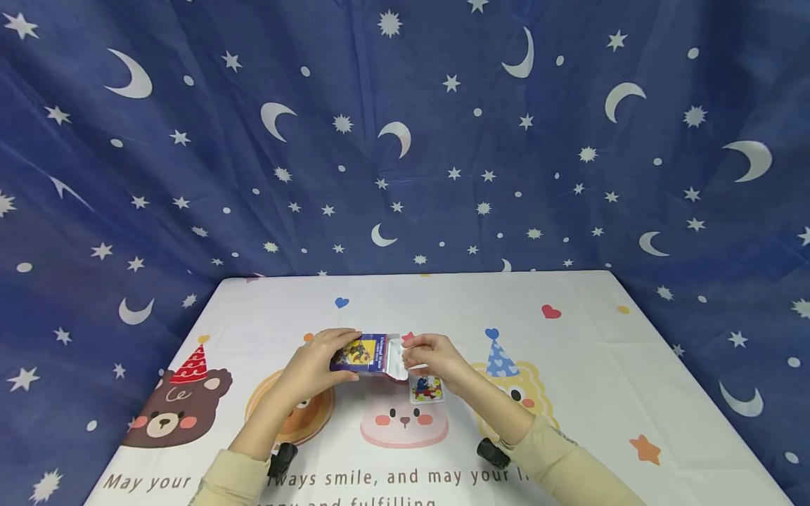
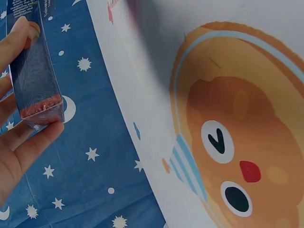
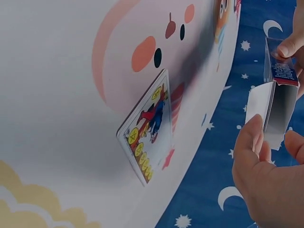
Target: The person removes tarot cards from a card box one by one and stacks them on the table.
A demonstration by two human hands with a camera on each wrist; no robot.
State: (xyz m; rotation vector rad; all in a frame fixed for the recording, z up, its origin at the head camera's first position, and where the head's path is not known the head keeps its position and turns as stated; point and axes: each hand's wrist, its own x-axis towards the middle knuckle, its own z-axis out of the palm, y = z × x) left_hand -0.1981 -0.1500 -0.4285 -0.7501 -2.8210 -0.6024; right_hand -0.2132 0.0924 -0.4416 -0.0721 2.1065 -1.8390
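In the head view, the left hand [image 1: 313, 365] holds the box [image 1: 358, 353] over the middle of the table [image 1: 582, 414], fingers on its far side and thumb on the near one. The right hand [image 1: 436, 355] is at the open end, fingers at the white flap [image 1: 394, 355]. A picture card [image 1: 427, 388] lies face up on the table, just below that hand.

The left wrist view shows the box's narrow side between thumb [image 2: 19, 33] and fingers, with clear film shining at the red end. It should be light and fairly stiff, a little slippery where filmed; the long edges look the best hold — a hard squeeze could crush it, and the flap may crease.

In the right wrist view, the right fingers meet the flap with the thumb apart; I cannot tell whether they pinch it. Counted: two hands, one box, one card face — how many cards lie beneath it, I cannot tell.
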